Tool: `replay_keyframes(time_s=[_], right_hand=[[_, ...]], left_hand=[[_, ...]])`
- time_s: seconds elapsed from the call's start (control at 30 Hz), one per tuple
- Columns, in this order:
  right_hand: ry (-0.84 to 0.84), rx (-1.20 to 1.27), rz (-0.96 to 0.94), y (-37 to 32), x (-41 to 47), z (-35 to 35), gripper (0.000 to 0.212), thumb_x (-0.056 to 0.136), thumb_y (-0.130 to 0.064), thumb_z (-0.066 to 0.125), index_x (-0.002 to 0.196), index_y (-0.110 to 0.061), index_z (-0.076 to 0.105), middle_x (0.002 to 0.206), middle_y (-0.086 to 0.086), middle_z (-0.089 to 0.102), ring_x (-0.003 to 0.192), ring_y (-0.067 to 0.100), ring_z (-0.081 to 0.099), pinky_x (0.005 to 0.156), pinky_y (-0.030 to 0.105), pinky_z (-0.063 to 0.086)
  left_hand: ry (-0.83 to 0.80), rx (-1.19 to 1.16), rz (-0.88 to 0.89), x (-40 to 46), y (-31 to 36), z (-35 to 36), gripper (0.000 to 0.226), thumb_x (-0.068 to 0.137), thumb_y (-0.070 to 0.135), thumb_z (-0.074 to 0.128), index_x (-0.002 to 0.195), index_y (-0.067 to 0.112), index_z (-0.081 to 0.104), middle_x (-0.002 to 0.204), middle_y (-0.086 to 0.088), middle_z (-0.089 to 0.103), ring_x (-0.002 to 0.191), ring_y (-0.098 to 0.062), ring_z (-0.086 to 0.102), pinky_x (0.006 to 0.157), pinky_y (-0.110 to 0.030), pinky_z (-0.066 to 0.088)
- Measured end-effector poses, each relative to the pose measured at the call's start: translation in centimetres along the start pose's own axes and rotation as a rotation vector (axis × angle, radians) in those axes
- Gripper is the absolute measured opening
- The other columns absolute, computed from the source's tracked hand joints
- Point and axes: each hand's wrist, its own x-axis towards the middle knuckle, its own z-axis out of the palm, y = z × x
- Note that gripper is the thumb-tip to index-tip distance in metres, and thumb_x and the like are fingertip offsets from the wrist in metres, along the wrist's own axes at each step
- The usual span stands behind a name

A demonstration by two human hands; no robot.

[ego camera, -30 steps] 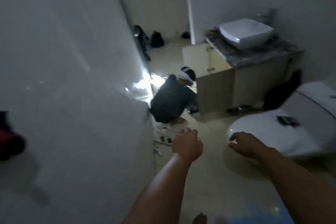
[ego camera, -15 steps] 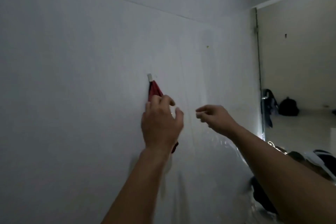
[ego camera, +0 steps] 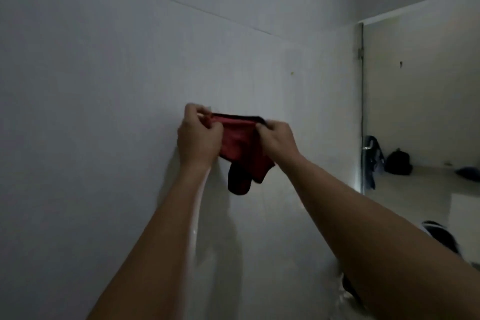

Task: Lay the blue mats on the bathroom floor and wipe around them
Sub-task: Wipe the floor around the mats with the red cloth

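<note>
Red cloth (ego camera: 240, 141) stretched against the wall (ego camera: 104, 112), pinched by left hand (ego camera: 198, 138) and right hand (ego camera: 276, 138) fingers.

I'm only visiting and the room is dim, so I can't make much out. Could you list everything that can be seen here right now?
Cloth: one, red with a dark edge, held up against the wall, its lower end hanging loose.
Wall: one, pale grey, fills the left and middle of the view.
Doorway: one, on the right, opening onto a beige room.
Door handle: one, metal, at the doorway's edge.
Bag: one, black, on the floor of the far room.
Hanging clothes: dark, by the door edge; count unclear.
Second person's head: partly seen low on the right, behind the right forearm.
Left hand: pinching the cloth's left top corner.
Right hand: gripping the cloth's right top edge.
</note>
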Motion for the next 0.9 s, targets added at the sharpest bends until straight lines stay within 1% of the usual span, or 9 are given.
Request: replay_keyframes(time_s=[0.13, 0.23, 0.33, 0.47, 0.57, 0.67, 0.77, 0.83, 0.9], right_hand=[[0.182, 0.103, 0.046, -1.7, 0.9, -6.6, 0.023, 0.093, -0.017, 0.051, 0.075, -0.011, 0.063, 0.067, 0.004, 0.052, 0.063, 0.017, 0.047, 0.058, 0.030, 0.033], [0.260, 0.084, 0.129, 0.2, -1.5, -12.0, 0.019, 0.091, -0.020, 0.053, 0.071, -0.019, 0.051, 0.064, 0.002, 0.041, 0.060, 0.015, 0.037, 0.055, 0.030, 0.025], [0.334, 0.017, 0.256, 4.1, -6.0, -18.5, 0.013, 0.090, -0.024, 0.060, 0.078, -0.019, 0.063, 0.068, 0.005, 0.046, 0.063, 0.016, 0.043, 0.048, 0.024, 0.030], [0.459, -0.216, 0.350, 9.1, -13.7, -27.6, 0.013, 0.089, -0.016, 0.068, 0.077, -0.013, 0.072, 0.066, 0.001, 0.059, 0.056, 0.006, 0.051, 0.050, 0.016, 0.038], [0.573, -0.330, 0.509, 12.7, -21.0, -34.1, 0.007, 0.086, -0.022, 0.077, 0.085, -0.015, 0.076, 0.068, -0.007, 0.065, 0.060, -0.002, 0.058, 0.059, 0.013, 0.045], [0.863, -0.305, 0.688, 14.6, -31.5, -39.8, 0.018, 0.081, -0.030, 0.083, 0.083, -0.015, 0.074, 0.078, 0.000, 0.072, 0.074, 0.012, 0.065, 0.076, 0.031, 0.054], [1.161, -0.268, 0.933, 15.4, -43.0, -42.3, 0.031, 0.086, -0.038, 0.077, 0.083, -0.008, 0.070, 0.087, 0.013, 0.073, 0.086, 0.027, 0.070, 0.085, 0.043, 0.057], [1.306, -0.201, 1.050, 15.2, -48.4, -41.7, 0.048, 0.087, -0.042, 0.073, 0.098, 0.004, 0.071, 0.095, 0.023, 0.073, 0.084, 0.032, 0.071, 0.081, 0.047, 0.060], [1.456, -0.040, 1.156, 14.3, -53.0, -40.2, 0.055, 0.093, -0.050, 0.063, 0.110, 0.001, 0.070, 0.098, 0.014, 0.071, 0.073, 0.021, 0.066, 0.067, 0.035, 0.052]], left_hand=[[-0.158, -0.393, -0.225, 0.7, 4.4, 2.3, 0.020, 0.088, 0.009, 0.053, 0.104, 0.019, 0.060, 0.096, 0.001, 0.064, 0.082, -0.016, 0.060, 0.067, -0.029, 0.050], [-0.412, -0.562, -0.420, -1.5, 5.8, 6.1, 0.018, 0.089, 0.033, 0.053, 0.099, 0.023, 0.065, 0.106, -0.006, 0.064, 0.095, -0.024, 0.064, 0.083, -0.038, 0.054], [-1.034, -0.522, -0.607, -7.5, 7.2, 10.7, 0.063, 0.082, 0.079, 0.059, 0.112, 0.024, 0.066, 0.103, -0.009, 0.070, 0.084, -0.023, 0.073, 0.076, -0.036, 0.057], [-1.749, -0.292, -0.486, -18.5, 10.0, 16.8, 0.062, 0.083, 0.055, 0.074, 0.122, 0.007, 0.070, 0.110, -0.018, 0.076, 0.103, -0.035, 0.074, 0.096, -0.049, 0.058], [-1.871, -0.416, -0.559, -27.1, 13.7, 20.1, 0.043, 0.089, 0.033, 0.074, 0.120, 0.003, 0.070, 0.107, -0.019, 0.077, 0.098, -0.034, 0.074, 0.097, -0.047, 0.058], [-1.989, -0.543, -0.749, -35.7, 18.1, 22.4, 0.035, 0.094, 0.028, 0.068, 0.117, 0.001, 0.070, 0.102, -0.017, 0.078, 0.085, -0.028, 0.076, 0.079, -0.035, 0.059], [-2.161, -0.579, -0.831, -43.9, 22.1, 22.9, 0.035, 0.099, 0.030, 0.060, 0.116, 0.001, 0.070, 0.098, -0.015, 0.079, 0.084, -0.025, 0.075, 0.080, -0.035, 0.055], [-2.238, -0.628, -0.890, -47.8, 23.7, 23.0, 0.036, 0.102, 0.031, 0.055, 0.117, 0.001, 0.069, 0.095, -0.014, 0.079, 0.084, -0.024, 0.074, 0.080, -0.035, 0.054], [-2.381, -0.618, -0.924, -51.5, 25.4, 22.4, 0.038, 0.102, 0.032, 0.056, 0.120, 0.000, 0.067, 0.098, -0.016, 0.078, 0.085, -0.025, 0.074, 0.079, -0.036, 0.054]])
